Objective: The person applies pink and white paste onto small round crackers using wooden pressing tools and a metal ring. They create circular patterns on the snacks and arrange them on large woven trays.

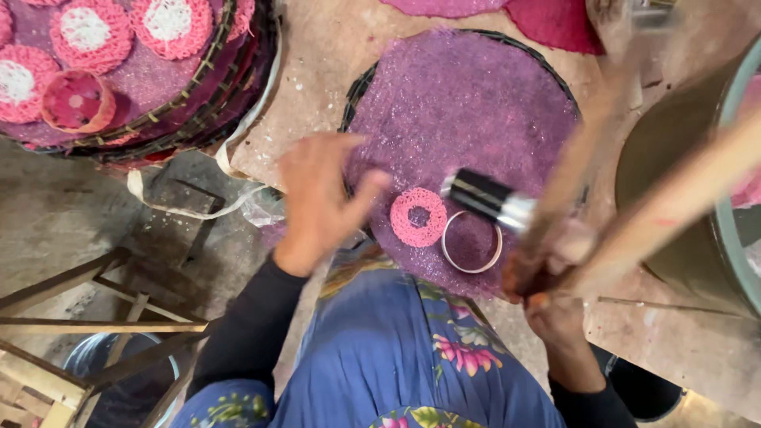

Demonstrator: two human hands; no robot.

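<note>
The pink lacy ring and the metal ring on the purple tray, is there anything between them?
No. In the head view, only bare purple tray shows between the pink lacy ring and the metal ring; they lie close together.

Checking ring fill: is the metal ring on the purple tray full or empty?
Empty. The ring lies flat on the tray with only purple surface showing inside; the pink lacy disc sits beside it, outside.

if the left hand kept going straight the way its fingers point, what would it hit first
Likely the round purple woven tray: the left hand hovers at its near-left rim, fingers aimed up and slightly right. Its height above the tray is unclear, so it might pass over the surface.
</note>
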